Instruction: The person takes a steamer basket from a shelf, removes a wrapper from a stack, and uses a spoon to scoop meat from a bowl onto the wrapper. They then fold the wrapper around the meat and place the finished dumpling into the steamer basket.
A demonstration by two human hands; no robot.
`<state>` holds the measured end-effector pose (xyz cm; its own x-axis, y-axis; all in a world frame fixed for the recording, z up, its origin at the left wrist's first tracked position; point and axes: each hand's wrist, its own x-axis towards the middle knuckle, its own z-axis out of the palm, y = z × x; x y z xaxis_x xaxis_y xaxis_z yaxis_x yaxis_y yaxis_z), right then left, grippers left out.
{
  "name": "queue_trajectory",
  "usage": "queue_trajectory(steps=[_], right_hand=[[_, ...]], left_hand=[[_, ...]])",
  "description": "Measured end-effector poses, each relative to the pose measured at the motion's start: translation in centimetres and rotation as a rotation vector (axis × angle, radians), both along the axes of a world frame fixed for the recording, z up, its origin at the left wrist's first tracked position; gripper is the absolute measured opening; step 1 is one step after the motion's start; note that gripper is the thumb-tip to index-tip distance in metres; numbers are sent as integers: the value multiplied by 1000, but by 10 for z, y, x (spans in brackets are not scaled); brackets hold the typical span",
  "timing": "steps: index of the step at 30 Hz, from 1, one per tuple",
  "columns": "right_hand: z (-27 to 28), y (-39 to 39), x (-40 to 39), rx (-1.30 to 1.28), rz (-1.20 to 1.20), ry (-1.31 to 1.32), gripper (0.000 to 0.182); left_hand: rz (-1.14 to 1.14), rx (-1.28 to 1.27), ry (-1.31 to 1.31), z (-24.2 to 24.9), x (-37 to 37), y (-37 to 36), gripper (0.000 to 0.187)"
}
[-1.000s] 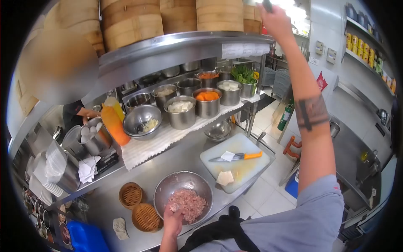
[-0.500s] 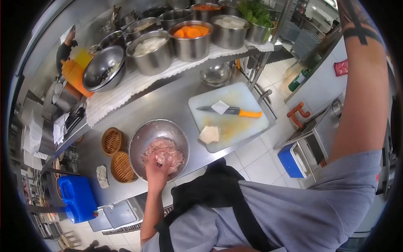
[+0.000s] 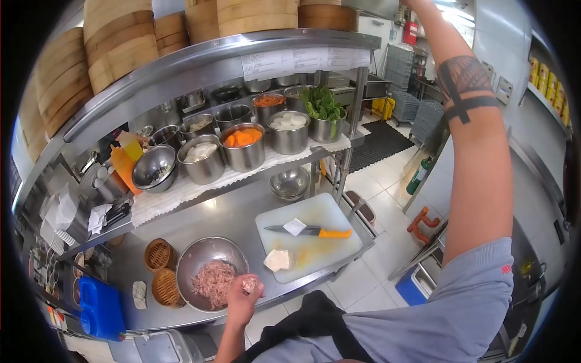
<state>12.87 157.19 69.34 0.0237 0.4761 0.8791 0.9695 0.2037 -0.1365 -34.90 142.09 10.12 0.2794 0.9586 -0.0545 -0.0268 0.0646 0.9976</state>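
Note:
My left hand [image 3: 243, 297] is closed around a small lump of minced meat [image 3: 251, 284] at the near right rim of a steel mixing bowl [image 3: 233, 249]. More pink minced meat [image 3: 212, 283] lies in that bowl. My right arm [image 3: 478, 163] is raised far up, and its hand is cut off by the top edge. To the right, a white cutting board [image 3: 315, 257] bears a knife with a yellow handle [image 3: 334, 233]. A thin white square [image 3: 295, 227] lies across the blade, and a stack of pale square wrappers [image 3: 277, 260] sits nearby.
Two small bamboo steamers [image 3: 164, 289] stand left of the bowl, beside a folded cloth [image 3: 139, 294]. A shelf above the counter carries steel pots, one with orange pieces [image 3: 242, 138]. Stacked bamboo steamers [image 3: 257, 17] stand on the top shelf. A blue jug [image 3: 100, 308] is at lower left.
My left hand has lifted out of the meat to the bowl's rim with a lump in it. My right arm has reached higher, and the view has tilted up, showing the top shelf.

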Motion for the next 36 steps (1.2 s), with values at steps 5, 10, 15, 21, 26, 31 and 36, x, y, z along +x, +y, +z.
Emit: queue_trajectory(steps=[5,10,15,21,26,31,36], right_hand=[[-57,-80,20,-44,71,-31,61],[-180,-172,12,49,54,-371,33],[-298,-208,-6,-375,337,158,36],[-514,-200,10,-823,445,103,28],[-683,-183,21,-1028,641,236,31],[-740,-159,33,-1126,721,206,29],[-731,-157,38,-1110,735,368,50]], left_hand=[[58,-31,-24,-16,-3,-44,27],[63,-66,19,-19,-1,-70,23],[56,42,127,-17,21,-68,20],[121,20,33,-14,83,-48,31],[147,284,337,-54,161,2,32],[44,388,469,-99,225,43,37],[-3,462,811,-127,266,48,37]])
